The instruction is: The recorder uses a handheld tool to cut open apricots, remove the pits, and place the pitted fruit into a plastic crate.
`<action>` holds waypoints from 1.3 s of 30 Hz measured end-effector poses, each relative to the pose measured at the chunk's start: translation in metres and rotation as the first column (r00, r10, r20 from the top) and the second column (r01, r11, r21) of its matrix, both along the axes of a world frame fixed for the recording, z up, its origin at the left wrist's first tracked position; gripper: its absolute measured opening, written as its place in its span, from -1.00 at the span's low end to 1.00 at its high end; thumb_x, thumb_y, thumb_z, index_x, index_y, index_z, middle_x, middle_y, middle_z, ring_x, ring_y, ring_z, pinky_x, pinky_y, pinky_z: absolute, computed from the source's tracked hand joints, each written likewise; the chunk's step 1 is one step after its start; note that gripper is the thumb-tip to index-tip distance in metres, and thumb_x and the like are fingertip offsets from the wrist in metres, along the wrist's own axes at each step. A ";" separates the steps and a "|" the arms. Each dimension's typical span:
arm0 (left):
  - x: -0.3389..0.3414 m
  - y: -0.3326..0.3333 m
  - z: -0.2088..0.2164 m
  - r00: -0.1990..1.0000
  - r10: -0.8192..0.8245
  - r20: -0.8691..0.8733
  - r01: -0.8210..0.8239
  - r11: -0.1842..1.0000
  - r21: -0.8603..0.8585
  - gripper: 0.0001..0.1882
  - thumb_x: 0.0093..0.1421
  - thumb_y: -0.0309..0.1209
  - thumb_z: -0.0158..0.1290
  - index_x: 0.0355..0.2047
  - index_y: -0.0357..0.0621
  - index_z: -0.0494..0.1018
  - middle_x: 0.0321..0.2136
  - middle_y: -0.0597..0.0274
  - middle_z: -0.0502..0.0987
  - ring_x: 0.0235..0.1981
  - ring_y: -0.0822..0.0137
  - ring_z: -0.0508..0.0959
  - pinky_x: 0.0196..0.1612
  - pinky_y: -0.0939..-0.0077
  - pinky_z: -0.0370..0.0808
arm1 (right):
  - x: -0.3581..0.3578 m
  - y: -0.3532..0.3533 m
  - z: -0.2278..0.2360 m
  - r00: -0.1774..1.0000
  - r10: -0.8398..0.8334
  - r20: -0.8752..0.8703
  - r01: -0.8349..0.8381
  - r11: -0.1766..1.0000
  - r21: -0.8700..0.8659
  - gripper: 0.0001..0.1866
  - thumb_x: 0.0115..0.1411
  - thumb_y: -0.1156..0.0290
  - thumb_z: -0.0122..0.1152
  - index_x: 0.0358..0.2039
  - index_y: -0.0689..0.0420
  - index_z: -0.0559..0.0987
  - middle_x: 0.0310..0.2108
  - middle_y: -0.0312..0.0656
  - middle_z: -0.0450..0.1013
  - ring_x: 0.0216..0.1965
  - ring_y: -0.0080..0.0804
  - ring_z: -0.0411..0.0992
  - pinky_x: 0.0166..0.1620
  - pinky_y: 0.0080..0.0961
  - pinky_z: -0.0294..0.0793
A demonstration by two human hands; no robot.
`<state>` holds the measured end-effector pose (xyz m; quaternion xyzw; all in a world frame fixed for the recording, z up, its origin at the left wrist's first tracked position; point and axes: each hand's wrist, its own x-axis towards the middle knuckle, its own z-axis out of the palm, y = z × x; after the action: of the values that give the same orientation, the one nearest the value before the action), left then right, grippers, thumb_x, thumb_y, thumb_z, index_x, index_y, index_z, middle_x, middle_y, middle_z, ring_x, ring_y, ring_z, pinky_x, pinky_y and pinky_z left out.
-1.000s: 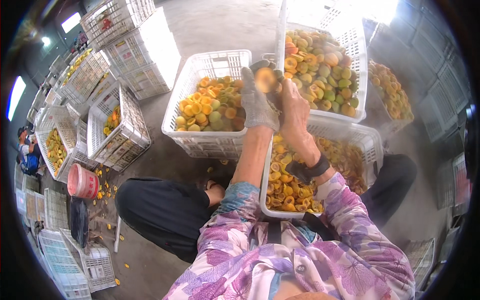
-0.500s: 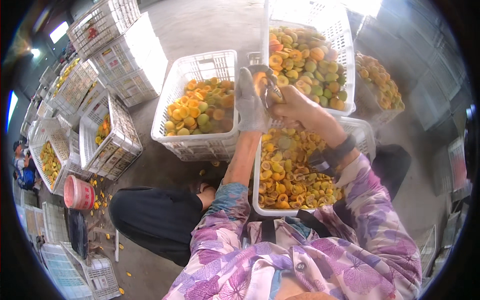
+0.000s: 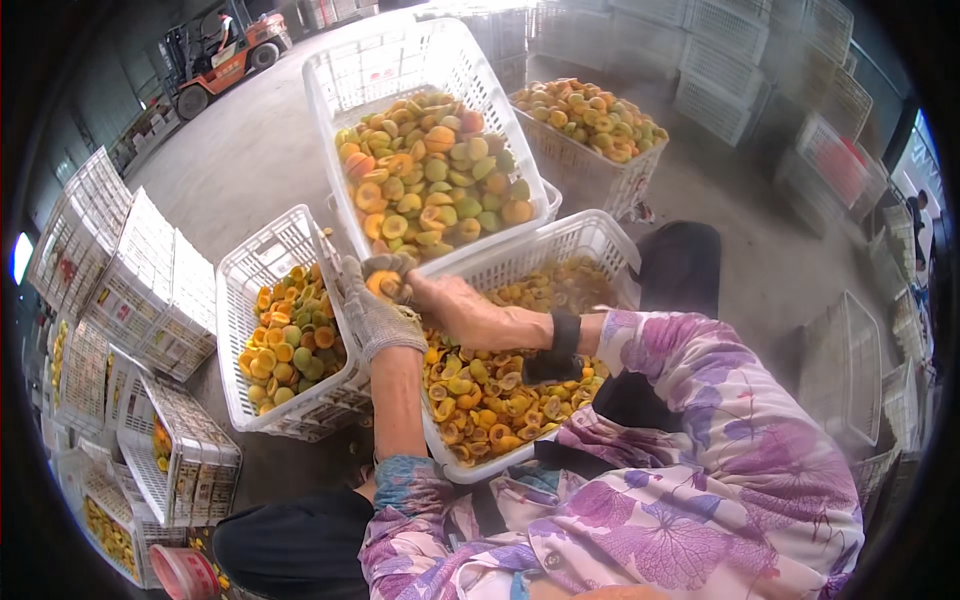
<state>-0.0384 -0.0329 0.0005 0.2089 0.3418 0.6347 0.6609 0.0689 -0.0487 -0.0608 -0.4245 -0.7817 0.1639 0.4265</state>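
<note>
My left hand point(image 3: 384, 318), in a pale knitted glove, is closed around an orange peach half point(image 3: 383, 285) with its cut face showing. Right beside it, my bare right hand point(image 3: 458, 308) is curled round a small curved metal hand tool, mostly hidden by the fingers now. Both hands are over the far left corner of a white crate point(image 3: 615, 232) filled with cut yellow peach pieces point(image 3: 490, 395). Just beyond them a tilted white crate point(image 3: 330, 105) holds peach halves point(image 3: 430, 170). Left of my hands stands another white crate point(image 3: 232, 300) of halves point(image 3: 290, 340).
A heaped crate of peaches point(image 3: 590, 120) stands at the back right. Stacked white crates point(image 3: 150, 290) line the left, above a pink bucket point(image 3: 185, 572). Far left, a person sits on an orange forklift point(image 3: 230, 65). More crates point(image 3: 840, 360) stand at the right.
My head view has swung to the right and up, bringing the forklift into sight. My hands still work together at the peach half; the metal tool has become mostly hidden.
</note>
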 end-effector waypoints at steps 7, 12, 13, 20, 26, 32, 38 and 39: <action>0.004 -0.018 0.014 0.996 -0.045 0.080 0.040 0.997 0.065 -0.51 0.33 -0.03 -0.16 -0.55 -0.16 0.40 -0.61 0.15 0.46 -0.51 0.22 0.51 -0.37 0.40 0.50 | 0.040 -0.011 0.039 0.930 0.226 -0.290 -0.353 0.769 -0.533 -0.86 0.10 0.47 0.08 -0.42 0.26 0.37 -0.64 -0.29 0.26 -0.63 -0.56 0.22 -0.61 -0.51 0.21; -0.004 -0.010 0.004 0.993 -0.108 0.049 0.086 0.942 0.326 -0.53 0.33 -0.01 -0.15 -0.54 -0.13 0.36 -0.62 0.19 0.43 -0.53 0.22 0.45 -0.32 0.32 0.46 | 0.049 -0.033 0.112 0.879 0.268 -0.394 -0.473 0.396 -0.787 -0.88 0.18 0.41 0.12 -0.36 0.19 0.45 -0.52 -0.37 0.34 -0.48 -0.60 0.29 -0.43 -0.60 0.29; -0.004 -0.010 0.003 0.998 -0.068 -0.006 0.065 0.927 0.369 -0.53 0.32 -0.01 -0.15 -0.55 -0.13 0.36 -0.62 0.19 0.42 -0.53 0.22 0.44 -0.32 0.31 0.46 | 0.051 -0.037 0.117 0.892 0.246 -0.380 -0.452 0.447 -0.772 -0.88 0.18 0.41 0.13 -0.34 0.19 0.46 -0.51 -0.36 0.36 -0.46 -0.57 0.31 -0.40 -0.60 0.30; -0.033 0.027 -0.017 0.857 -0.142 0.496 0.069 0.984 0.164 -0.61 0.29 -0.03 -0.10 -0.36 -0.14 0.33 -0.41 0.18 0.40 -0.35 0.23 0.40 -0.20 0.25 0.41 | 0.076 0.008 0.060 0.764 0.511 0.395 -0.499 0.855 -0.141 -0.76 0.14 0.34 0.11 -0.21 0.16 0.53 -0.37 -0.13 0.47 -0.31 -0.21 0.43 -0.20 -0.32 0.43; -0.159 0.084 -0.077 0.428 -0.070 0.901 -0.218 0.959 0.178 -0.08 0.25 0.27 -0.36 0.33 -0.25 -0.15 0.32 0.00 0.01 0.33 0.01 0.03 0.31 -0.08 0.03 | 0.122 -0.028 -0.041 0.739 0.636 0.224 -0.437 0.705 -0.558 -0.84 0.05 0.36 0.16 -0.42 0.20 0.54 -0.58 -0.17 0.46 -0.56 -0.28 0.42 -0.56 -0.44 0.39; -0.105 0.092 -0.093 0.465 -0.064 0.883 0.070 0.997 0.035 -0.31 0.33 0.10 -0.33 0.14 -0.32 0.21 0.04 -0.19 0.39 0.07 -0.07 0.42 0.12 -0.12 0.36 | 0.106 0.107 0.016 0.791 -0.390 0.472 0.521 0.834 -0.183 -0.78 0.12 0.30 0.19 -0.23 0.04 0.61 -0.38 -0.17 0.54 -0.42 -0.27 0.49 -0.33 -0.33 0.48; -0.035 0.073 -0.068 0.705 -0.023 0.709 0.092 0.994 -0.060 -0.56 0.35 -0.11 -0.19 -0.11 -0.30 0.40 -0.27 -0.06 0.55 -0.20 0.08 0.59 -0.08 0.03 0.57 | 0.045 0.168 -0.019 0.854 -0.208 0.476 0.137 0.974 0.181 -0.73 -0.02 0.47 0.19 -0.24 0.00 0.57 -0.29 -0.17 0.48 -0.18 -0.12 0.43 -0.13 -0.20 0.39; -0.034 0.071 -0.072 0.708 -0.073 0.702 0.130 0.991 -0.028 -0.57 0.36 -0.12 -0.20 -0.10 -0.28 0.39 -0.25 -0.04 0.54 -0.19 0.10 0.58 -0.08 0.05 0.57 | 0.035 0.167 -0.026 0.917 -0.122 0.380 0.053 0.981 0.188 -0.74 -0.03 0.50 0.17 -0.26 -0.02 0.56 -0.29 -0.17 0.47 -0.18 -0.13 0.43 -0.14 -0.20 0.39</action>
<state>-0.0728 0.0378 -0.0710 -0.0532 0.0782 0.6159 0.7821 0.1036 0.1182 -0.0872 -0.4444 -0.8423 -0.0121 0.3048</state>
